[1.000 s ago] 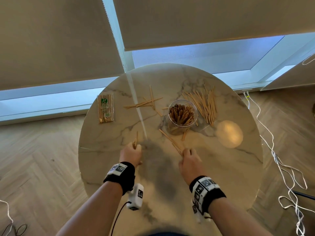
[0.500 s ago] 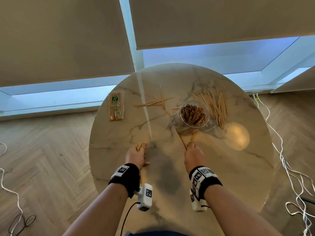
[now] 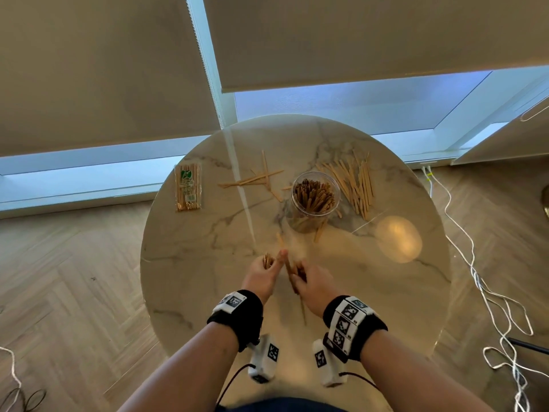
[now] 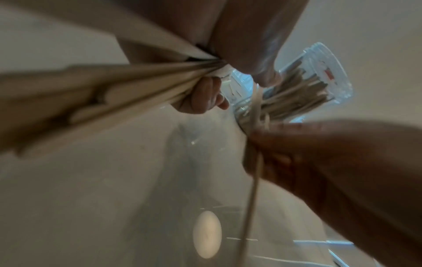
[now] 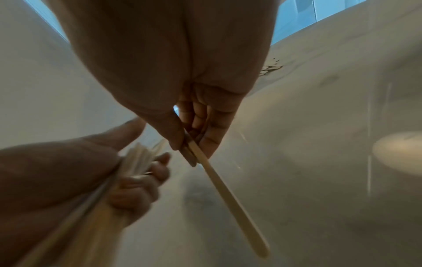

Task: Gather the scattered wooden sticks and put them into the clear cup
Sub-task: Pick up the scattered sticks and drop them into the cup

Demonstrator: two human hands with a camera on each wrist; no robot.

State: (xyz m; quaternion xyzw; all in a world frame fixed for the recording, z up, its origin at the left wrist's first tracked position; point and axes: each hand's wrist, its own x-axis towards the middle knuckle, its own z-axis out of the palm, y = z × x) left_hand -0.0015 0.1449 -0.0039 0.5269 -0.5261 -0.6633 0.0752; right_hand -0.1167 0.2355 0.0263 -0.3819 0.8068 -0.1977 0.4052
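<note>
A clear cup [image 3: 315, 200] packed with wooden sticks stands at the middle of the round marble table [image 3: 190, 251]. Loose sticks lie left of it [image 3: 252, 181], in a pile to its right [image 3: 353, 182], and one by its base [image 3: 320, 231]. My left hand [image 3: 264, 270] grips a bundle of sticks [image 4: 128, 90] just in front of the cup. My right hand [image 3: 309, 281], close beside it, pinches a few sticks [image 5: 219, 182] that slant down toward me. The two hands almost touch.
A wrapped packet of sticks [image 3: 188, 186] lies at the table's left. White cables [image 3: 487, 292] trail over the wooden floor at the right. A bright light reflection [image 3: 398, 242] sits on the table right of the cup. Window blinds hang behind the table.
My right hand has lifted its sticks off the table and moved left to meet the left hand. The left hand, still holding its bundle, has shifted right. The view has moved closer.
</note>
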